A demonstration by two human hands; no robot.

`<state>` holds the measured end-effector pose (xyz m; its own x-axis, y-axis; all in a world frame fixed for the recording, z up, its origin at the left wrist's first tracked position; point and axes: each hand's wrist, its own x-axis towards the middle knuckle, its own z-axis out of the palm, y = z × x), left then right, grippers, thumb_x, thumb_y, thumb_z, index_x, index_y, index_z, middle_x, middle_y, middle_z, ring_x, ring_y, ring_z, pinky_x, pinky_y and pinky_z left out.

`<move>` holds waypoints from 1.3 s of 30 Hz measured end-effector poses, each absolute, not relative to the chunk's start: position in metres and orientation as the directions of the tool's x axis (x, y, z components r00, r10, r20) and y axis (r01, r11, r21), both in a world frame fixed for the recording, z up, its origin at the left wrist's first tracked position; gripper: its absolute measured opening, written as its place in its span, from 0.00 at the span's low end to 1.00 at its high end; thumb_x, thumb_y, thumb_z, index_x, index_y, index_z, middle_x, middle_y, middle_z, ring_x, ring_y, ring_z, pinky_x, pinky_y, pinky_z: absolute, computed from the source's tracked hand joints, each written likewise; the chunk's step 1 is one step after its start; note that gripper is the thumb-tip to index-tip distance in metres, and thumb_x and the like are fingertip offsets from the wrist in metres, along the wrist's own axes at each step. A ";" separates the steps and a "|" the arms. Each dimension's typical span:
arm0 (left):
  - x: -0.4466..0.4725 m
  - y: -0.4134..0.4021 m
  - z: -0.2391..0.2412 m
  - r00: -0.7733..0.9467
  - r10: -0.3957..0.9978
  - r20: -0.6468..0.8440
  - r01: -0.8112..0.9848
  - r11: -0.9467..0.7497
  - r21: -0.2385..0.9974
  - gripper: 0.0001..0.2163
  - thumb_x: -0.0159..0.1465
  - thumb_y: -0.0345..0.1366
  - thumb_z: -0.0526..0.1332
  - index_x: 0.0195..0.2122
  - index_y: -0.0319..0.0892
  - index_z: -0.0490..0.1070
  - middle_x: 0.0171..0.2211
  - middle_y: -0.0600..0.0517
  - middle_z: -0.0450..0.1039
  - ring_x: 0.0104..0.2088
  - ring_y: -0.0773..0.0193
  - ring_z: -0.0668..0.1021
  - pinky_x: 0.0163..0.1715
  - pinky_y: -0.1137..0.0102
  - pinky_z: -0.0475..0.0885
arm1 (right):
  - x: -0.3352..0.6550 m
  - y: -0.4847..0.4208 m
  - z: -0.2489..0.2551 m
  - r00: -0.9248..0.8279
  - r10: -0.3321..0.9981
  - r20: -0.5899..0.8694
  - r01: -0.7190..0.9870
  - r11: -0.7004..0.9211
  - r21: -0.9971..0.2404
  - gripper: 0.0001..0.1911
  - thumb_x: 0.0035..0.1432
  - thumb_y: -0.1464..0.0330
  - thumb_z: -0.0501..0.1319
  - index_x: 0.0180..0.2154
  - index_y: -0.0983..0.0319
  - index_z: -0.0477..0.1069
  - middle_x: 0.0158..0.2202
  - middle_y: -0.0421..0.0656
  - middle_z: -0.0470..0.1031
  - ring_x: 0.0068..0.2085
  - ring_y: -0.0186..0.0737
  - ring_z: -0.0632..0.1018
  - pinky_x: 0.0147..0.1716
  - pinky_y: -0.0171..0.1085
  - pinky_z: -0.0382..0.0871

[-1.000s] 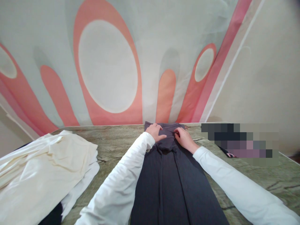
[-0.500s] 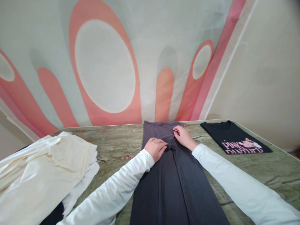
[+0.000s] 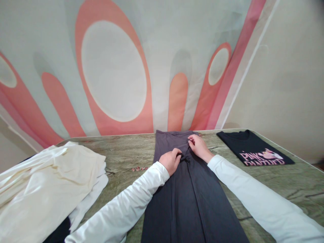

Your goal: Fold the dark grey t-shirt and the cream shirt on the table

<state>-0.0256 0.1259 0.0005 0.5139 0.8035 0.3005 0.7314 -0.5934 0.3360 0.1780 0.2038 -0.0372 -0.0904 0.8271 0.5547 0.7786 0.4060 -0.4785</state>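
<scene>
A long dark grey garment (image 3: 187,202) lies down the middle of the table, its upper part more purplish and its cloth bunched into a gather at mid-length. My left hand (image 3: 170,161) is closed at the left of that gather, thumb and forefinger pinching the fabric. On the upper right side, my right hand (image 3: 198,146) has its fingers curled together in a pinch against the cloth. The fabric between its fingertips is too small to see clearly. Both of my arms are in white sleeves.
A pile of cream and white clothes (image 3: 50,185), with something black beneath, lies on the left of the wood-patterned table (image 3: 121,148). At the right back is a folded black T-shirt (image 3: 235,141) with pink print. A patterned backdrop (image 3: 162,101) rises behind the far edge.
My left hand has gone from lying flatter over the gather to a raised pinch on its fabric. The right hand stays nearly in place.
</scene>
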 end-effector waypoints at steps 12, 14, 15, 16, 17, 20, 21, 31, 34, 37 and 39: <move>-0.031 0.114 -0.002 0.770 0.611 0.183 0.576 -0.789 0.212 0.29 0.63 0.49 0.44 0.60 0.37 0.44 0.60 0.43 0.48 0.60 0.57 0.51 0.56 0.60 0.50 | 0.181 0.207 -0.042 -0.098 0.842 0.531 0.783 0.395 -0.481 0.08 0.51 0.72 0.53 0.35 0.63 0.66 0.32 0.43 0.68 0.32 0.37 0.71 0.35 0.37 0.67; -0.035 0.117 -0.001 0.708 0.673 0.213 0.634 -0.739 0.228 0.27 0.64 0.45 0.43 0.61 0.35 0.42 0.60 0.43 0.48 0.60 0.59 0.51 0.56 0.62 0.52 | 0.180 0.205 -0.038 -0.096 0.834 0.544 0.788 0.397 -0.470 0.08 0.51 0.72 0.52 0.35 0.63 0.67 0.33 0.45 0.69 0.33 0.38 0.71 0.36 0.39 0.67; -0.038 0.119 -0.002 0.659 0.716 0.228 0.679 -0.698 0.228 0.27 0.64 0.43 0.42 0.61 0.34 0.41 0.60 0.43 0.47 0.60 0.59 0.52 0.56 0.62 0.53 | 0.179 0.203 -0.035 -0.102 0.823 0.559 0.794 0.406 -0.452 0.09 0.52 0.72 0.52 0.36 0.63 0.67 0.34 0.46 0.69 0.35 0.39 0.71 0.38 0.40 0.67; -0.042 0.122 -0.003 0.606 0.758 0.240 0.727 -0.651 0.220 0.26 0.64 0.42 0.42 0.61 0.33 0.41 0.61 0.43 0.46 0.60 0.59 0.52 0.56 0.62 0.53 | 0.177 0.200 -0.031 -0.117 0.808 0.578 0.800 0.422 -0.428 0.10 0.53 0.71 0.51 0.37 0.63 0.67 0.36 0.47 0.69 0.38 0.40 0.71 0.40 0.41 0.66; -0.046 0.124 -0.005 0.560 0.792 0.245 0.769 -0.606 0.203 0.26 0.64 0.41 0.42 0.61 0.33 0.42 0.61 0.43 0.45 0.60 0.59 0.51 0.56 0.61 0.53 | 0.175 0.196 -0.026 -0.145 0.791 0.594 0.801 0.446 -0.398 0.11 0.54 0.71 0.50 0.38 0.63 0.68 0.38 0.48 0.69 0.41 0.42 0.70 0.43 0.42 0.65; -0.059 0.128 -0.011 0.497 0.842 0.211 0.843 -0.526 0.115 0.26 0.64 0.44 0.42 0.60 0.35 0.46 0.61 0.43 0.45 0.60 0.57 0.52 0.56 0.58 0.51 | 0.167 0.184 -0.012 -0.320 0.750 0.579 0.766 0.564 -0.307 0.17 0.59 0.67 0.46 0.46 0.62 0.66 0.48 0.48 0.67 0.50 0.42 0.66 0.50 0.43 0.59; -0.063 0.128 -0.013 0.498 0.846 0.193 0.850 -0.520 0.085 0.27 0.63 0.47 0.42 0.60 0.35 0.47 0.61 0.44 0.46 0.60 0.56 0.52 0.56 0.58 0.50 | 0.164 0.181 -0.009 -0.397 0.740 0.542 0.744 0.606 -0.281 0.19 0.60 0.66 0.45 0.50 0.61 0.64 0.51 0.47 0.65 0.52 0.41 0.64 0.52 0.43 0.57; -0.069 0.121 -0.008 0.518 0.851 0.088 0.853 -0.522 0.029 0.41 0.54 0.64 0.38 0.61 0.38 0.45 0.62 0.45 0.41 0.60 0.52 0.48 0.56 0.53 0.46 | 0.180 0.190 -0.020 -0.456 0.883 0.110 0.871 0.468 -0.148 0.35 0.56 0.48 0.39 0.60 0.59 0.48 0.62 0.43 0.46 0.61 0.44 0.49 0.57 0.49 0.42; -0.070 0.123 -0.011 0.524 0.847 0.093 0.848 -0.529 0.041 0.42 0.53 0.65 0.39 0.61 0.38 0.45 0.62 0.45 0.41 0.60 0.51 0.48 0.56 0.53 0.45 | 0.184 0.192 -0.019 -0.392 0.903 0.177 0.896 0.418 -0.148 0.33 0.58 0.50 0.39 0.59 0.62 0.51 0.61 0.46 0.50 0.61 0.45 0.49 0.57 0.50 0.41; -0.070 0.124 -0.013 0.532 0.838 0.124 0.839 -0.542 0.059 0.42 0.53 0.64 0.40 0.61 0.38 0.46 0.62 0.44 0.42 0.60 0.50 0.49 0.55 0.52 0.44 | 0.175 0.185 -0.011 -0.434 0.871 0.230 0.853 0.479 -0.206 0.30 0.59 0.53 0.40 0.58 0.62 0.54 0.60 0.46 0.51 0.61 0.44 0.49 0.57 0.49 0.43; -0.071 0.124 -0.014 0.537 0.832 0.137 0.833 -0.549 0.066 0.40 0.55 0.63 0.40 0.60 0.38 0.46 0.61 0.44 0.43 0.60 0.51 0.49 0.55 0.52 0.44 | 0.165 0.177 -0.006 -0.523 0.821 0.229 0.779 0.569 -0.263 0.27 0.61 0.56 0.41 0.58 0.60 0.53 0.61 0.44 0.50 0.61 0.42 0.50 0.57 0.48 0.45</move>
<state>-0.0705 0.1245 -0.0139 0.5374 0.8322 0.1366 0.8332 -0.5490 0.0661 0.1649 0.1772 -0.0060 -0.5229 0.8212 0.2286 0.7788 0.5693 -0.2635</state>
